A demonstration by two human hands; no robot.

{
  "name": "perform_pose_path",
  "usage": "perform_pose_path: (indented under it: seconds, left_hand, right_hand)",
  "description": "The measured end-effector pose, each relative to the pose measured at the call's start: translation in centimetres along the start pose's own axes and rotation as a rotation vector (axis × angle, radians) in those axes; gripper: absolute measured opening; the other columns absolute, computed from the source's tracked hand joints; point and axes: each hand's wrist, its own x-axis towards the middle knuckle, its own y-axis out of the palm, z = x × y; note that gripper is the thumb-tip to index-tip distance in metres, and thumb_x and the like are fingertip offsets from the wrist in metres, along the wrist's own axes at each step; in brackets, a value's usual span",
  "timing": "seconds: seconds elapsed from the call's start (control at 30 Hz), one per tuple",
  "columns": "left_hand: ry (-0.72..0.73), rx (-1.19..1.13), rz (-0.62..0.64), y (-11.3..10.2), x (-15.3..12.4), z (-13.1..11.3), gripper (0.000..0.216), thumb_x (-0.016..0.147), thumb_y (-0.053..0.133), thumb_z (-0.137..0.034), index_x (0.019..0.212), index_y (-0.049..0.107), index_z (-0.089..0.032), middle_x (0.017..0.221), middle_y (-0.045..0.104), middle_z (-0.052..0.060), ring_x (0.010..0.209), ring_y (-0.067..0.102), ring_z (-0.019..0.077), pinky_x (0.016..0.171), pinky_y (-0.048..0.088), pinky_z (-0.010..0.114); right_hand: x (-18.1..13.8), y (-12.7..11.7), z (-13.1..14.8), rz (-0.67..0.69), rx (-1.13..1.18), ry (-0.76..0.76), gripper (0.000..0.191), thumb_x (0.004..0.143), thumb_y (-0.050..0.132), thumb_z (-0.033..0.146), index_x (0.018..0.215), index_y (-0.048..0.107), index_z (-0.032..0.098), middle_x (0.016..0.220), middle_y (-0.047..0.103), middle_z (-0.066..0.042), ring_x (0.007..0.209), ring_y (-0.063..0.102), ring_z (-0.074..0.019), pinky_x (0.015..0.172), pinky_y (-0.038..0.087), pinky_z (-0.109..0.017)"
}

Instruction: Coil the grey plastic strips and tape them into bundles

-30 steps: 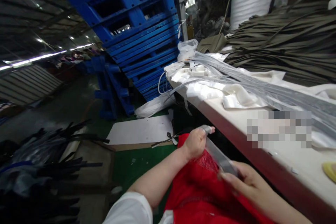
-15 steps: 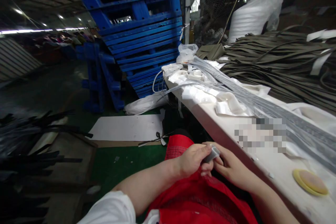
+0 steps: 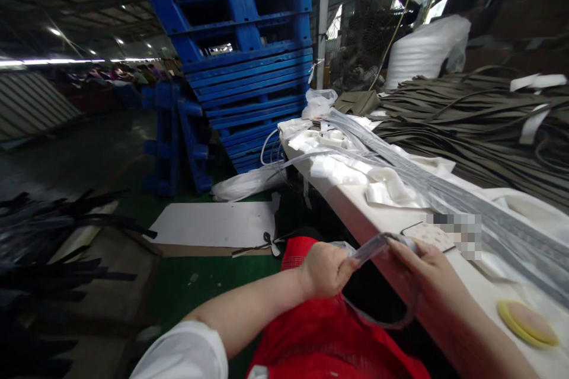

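Note:
My left hand point(image 3: 326, 269) is closed in a pinch on one end of a grey strip point(image 3: 372, 246). My right hand point(image 3: 422, 266) grips the same strip further along, just over the near edge of the white table point(image 3: 355, 216). The strip stretches between both hands and a loop of it hangs down below my right hand. Both hands hover above a red mesh garment point(image 3: 329, 331) on my lap. A long bundle of grey strips point(image 3: 444, 189) lies across the table beyond my hands.
White fabric pieces point(image 3: 382, 180) and olive strips point(image 3: 480, 124) pile on the table. A yellow disc point(image 3: 527, 321) lies at the right. Blue pallets point(image 3: 249, 53) stand behind, with white cardboard point(image 3: 217, 224) and scissors point(image 3: 262, 244) on the green floor. Black strips point(image 3: 53, 249) lie at left.
My hands, close together half a second ago, have drawn apart. The right hand rose toward the table edge and the grey strip now stretches between them with a loop hanging.

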Motion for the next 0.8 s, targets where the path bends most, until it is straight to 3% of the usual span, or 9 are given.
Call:
perform_pose_path:
  seconds: [0.1,0.17,0.27,0.4,0.47,0.53,0.63,0.73,0.8]
  left_hand:
    - [-0.315,-0.513,0.134,0.3,-0.1,-2.4,0.070,0.090,0.023,-0.068,0.075,0.065,-0.014,0.041,0.038,-0.006,0.036,0.040,0.0094,0.046,0.041,0.024]
    - [-0.403,-0.819,0.197,0.1,0.2,-4.0,0.069,0.089,0.029,-0.069,0.073,0.063,-0.012,0.038,0.031,-0.009,0.031,0.032,0.0075,0.043,0.042,0.024]
    - [-0.337,-1.062,0.153,-0.6,1.0,-5.7,0.066,0.089,0.033,-0.066,0.083,0.065,-0.009,0.045,0.039,-0.007,0.035,0.037,0.0079,0.049,0.046,0.027]
    - [0.005,-0.661,-0.372,-2.4,1.8,-4.6,0.060,0.091,0.034,-0.063,0.108,0.061,-0.012,0.079,0.059,0.006,0.075,0.059,0.0185,0.083,0.049,0.039]
    - [0.178,-0.238,-0.447,-3.4,1.8,-2.6,0.067,0.084,0.039,-0.070,0.105,0.063,-0.012,0.093,0.062,0.013,0.099,0.057,0.0271,0.097,0.040,0.045]
    - [0.234,0.072,-0.303,-3.8,1.4,-0.7,0.068,0.078,0.041,-0.075,0.092,0.067,-0.013,0.088,0.062,0.015,0.100,0.057,0.0317,0.095,0.040,0.046]
    - [0.105,0.187,-0.043,-3.2,0.5,0.2,0.060,0.085,0.036,-0.067,0.068,0.064,-0.017,0.064,0.056,0.009,0.074,0.059,0.0240,0.075,0.045,0.036]
    - [-0.176,-0.127,0.139,-2.0,0.0,-1.3,0.069,0.092,0.021,-0.064,0.065,0.063,-0.016,0.048,0.047,0.001,0.047,0.047,0.0137,0.052,0.038,0.026]
    - [-0.348,-0.449,0.257,-1.6,0.0,-2.7,0.074,0.091,0.017,-0.067,0.069,0.064,-0.014,0.039,0.038,-0.004,0.035,0.037,0.0103,0.044,0.033,0.024]
  right_hand:
    - [1.6,-0.1,-0.6,-0.151,-0.294,-0.186,0.039,0.075,0.063,0.044,0.105,0.064,0.019,0.102,0.067,-0.010,0.095,0.061,-0.0280,0.084,0.048,-0.040]
    - [1.5,1.5,-1.2,-0.024,-0.320,-0.303,0.051,0.076,0.061,0.034,0.125,0.054,0.021,0.125,0.059,-0.010,0.114,0.054,-0.0281,0.100,0.041,-0.042]
    - [0.0,5.3,-1.7,0.269,-0.194,-0.270,0.026,0.086,0.051,0.033,0.104,0.063,0.019,0.108,0.065,-0.008,0.103,0.059,-0.0250,0.093,0.045,-0.037]
    - [-3.0,8.1,-0.8,0.611,0.059,-0.090,0.037,0.093,0.045,0.048,0.080,0.062,0.017,0.074,0.063,-0.004,0.071,0.057,-0.0178,0.068,0.046,-0.029]
    - [-4.2,7.1,0.0,0.692,0.163,-0.036,0.040,0.091,0.048,0.053,0.082,0.061,0.017,0.065,0.059,-0.001,0.060,0.051,-0.0138,0.061,0.043,-0.026]
    - [-4.2,4.8,0.5,0.581,0.215,-0.006,0.042,0.090,0.048,0.057,0.084,0.061,0.017,0.058,0.055,0.001,0.053,0.047,-0.0118,0.055,0.040,-0.024]
    - [-2.3,1.2,0.3,0.257,0.064,-0.004,0.042,0.089,0.048,0.058,0.085,0.062,0.018,0.059,0.057,-0.002,0.053,0.050,-0.0149,0.052,0.042,-0.026]
    - [-0.2,-0.1,-0.8,-0.062,-0.269,-0.173,0.037,0.082,0.059,0.050,0.104,0.062,0.021,0.096,0.067,-0.010,0.090,0.061,-0.0276,0.080,0.050,-0.039]
    - [0.3,0.6,-1.5,-0.100,-0.372,-0.315,0.052,0.079,0.061,0.039,0.127,0.051,0.023,0.126,0.058,-0.012,0.116,0.053,-0.0307,0.100,0.041,-0.046]
